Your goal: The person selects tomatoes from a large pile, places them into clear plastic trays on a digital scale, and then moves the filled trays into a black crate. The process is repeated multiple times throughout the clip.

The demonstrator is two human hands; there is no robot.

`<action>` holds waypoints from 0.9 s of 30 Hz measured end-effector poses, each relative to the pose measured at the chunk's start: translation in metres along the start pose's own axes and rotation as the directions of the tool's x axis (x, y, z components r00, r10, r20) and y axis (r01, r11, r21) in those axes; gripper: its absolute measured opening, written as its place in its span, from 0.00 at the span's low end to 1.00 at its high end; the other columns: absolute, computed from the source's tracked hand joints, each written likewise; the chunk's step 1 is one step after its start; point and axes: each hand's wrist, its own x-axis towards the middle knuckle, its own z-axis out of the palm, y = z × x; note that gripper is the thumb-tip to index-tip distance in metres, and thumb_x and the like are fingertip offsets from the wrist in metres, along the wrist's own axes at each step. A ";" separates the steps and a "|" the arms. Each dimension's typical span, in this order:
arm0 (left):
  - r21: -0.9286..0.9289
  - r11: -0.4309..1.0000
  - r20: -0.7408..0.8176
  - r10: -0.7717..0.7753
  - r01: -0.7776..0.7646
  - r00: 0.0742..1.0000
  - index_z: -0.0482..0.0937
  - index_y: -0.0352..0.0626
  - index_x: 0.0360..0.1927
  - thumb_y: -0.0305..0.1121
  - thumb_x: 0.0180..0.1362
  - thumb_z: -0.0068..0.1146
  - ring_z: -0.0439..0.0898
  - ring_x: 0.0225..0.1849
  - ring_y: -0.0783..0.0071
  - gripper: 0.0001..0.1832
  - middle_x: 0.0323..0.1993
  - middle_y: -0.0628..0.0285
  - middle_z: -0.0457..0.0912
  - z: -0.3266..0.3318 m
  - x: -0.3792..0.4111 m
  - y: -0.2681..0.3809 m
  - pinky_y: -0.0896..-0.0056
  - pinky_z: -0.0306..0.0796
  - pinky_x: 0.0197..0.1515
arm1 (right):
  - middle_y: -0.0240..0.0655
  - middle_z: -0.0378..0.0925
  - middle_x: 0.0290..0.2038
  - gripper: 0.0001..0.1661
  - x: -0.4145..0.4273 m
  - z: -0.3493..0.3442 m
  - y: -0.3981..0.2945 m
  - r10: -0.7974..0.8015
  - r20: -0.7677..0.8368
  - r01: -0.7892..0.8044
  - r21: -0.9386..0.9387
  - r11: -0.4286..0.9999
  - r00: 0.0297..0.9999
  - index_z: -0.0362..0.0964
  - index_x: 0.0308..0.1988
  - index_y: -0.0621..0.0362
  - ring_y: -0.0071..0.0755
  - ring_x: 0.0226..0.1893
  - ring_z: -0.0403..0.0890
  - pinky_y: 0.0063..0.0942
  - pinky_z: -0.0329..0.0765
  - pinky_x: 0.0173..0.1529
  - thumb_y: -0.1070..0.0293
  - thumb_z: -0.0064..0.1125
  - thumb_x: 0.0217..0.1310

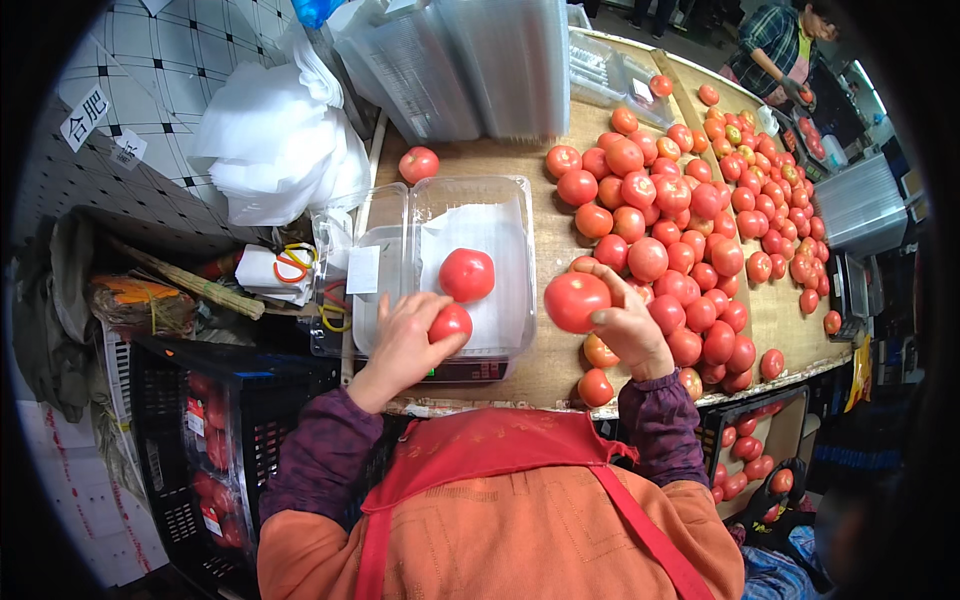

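My left hand (409, 337) grips a small red tomato (450, 324) at the near side of a clear plastic clamshell box (517, 300). Inside the box, a larger tomato (466, 275) rests on a white paper liner (476, 225). The hinged lid (382, 251) lies folded open to the left and bears a white label (363, 270). Under the box's near edge shows a scale with a lit display (472, 370). To the right of the box, my right hand (630, 330) has its fingers around a big tomato (576, 301), beside a heap of loose tomatoes (675, 225).
Stacked clear boxes (495, 75) and a lone tomato (418, 164) are behind the box. White sheets (277, 150) and scissors (296, 262) lie left, above a black crate (225, 375) of packed tomatoes. A wooden divider (690, 112) splits the table. A co-worker (780, 52) stands far right; another person's gloved hand (780, 491) is lower right.
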 end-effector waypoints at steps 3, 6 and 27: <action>-0.002 1.000 -0.092 -0.010 0.010 0.996 0.78 0.43 0.51 0.42 0.50 0.66 0.73 0.56 0.57 0.25 0.49 0.57 0.78 -0.007 0.022 -0.007 0.38 0.51 0.65 | 0.35 0.69 0.52 0.41 0.003 0.010 0.009 -0.098 0.050 0.100 -0.045 0.994 0.994 0.63 0.59 0.62 0.28 0.51 0.74 0.28 0.72 0.56 0.70 0.69 0.43; 0.095 0.995 -0.074 -0.001 0.008 0.997 0.75 0.42 0.55 0.44 0.48 0.68 0.70 0.59 0.57 0.31 0.51 0.56 0.77 0.000 0.042 -0.004 0.35 0.49 0.66 | 0.43 0.71 0.58 0.48 0.003 0.029 0.007 -0.151 0.131 0.136 0.119 0.984 0.980 0.62 0.60 0.64 0.36 0.59 0.72 0.34 0.70 0.62 0.62 0.77 0.40; -0.137 0.985 -0.213 0.078 -0.109 0.974 0.68 0.40 0.60 0.32 0.40 0.70 0.73 0.54 0.50 0.39 0.51 0.49 0.69 -0.007 0.053 0.045 0.57 0.70 0.57 | 0.49 0.65 0.62 0.41 0.014 0.024 0.025 -0.230 0.316 -0.023 0.631 0.775 0.921 0.61 0.60 0.54 0.59 0.60 0.70 0.47 0.74 0.59 0.54 0.66 0.49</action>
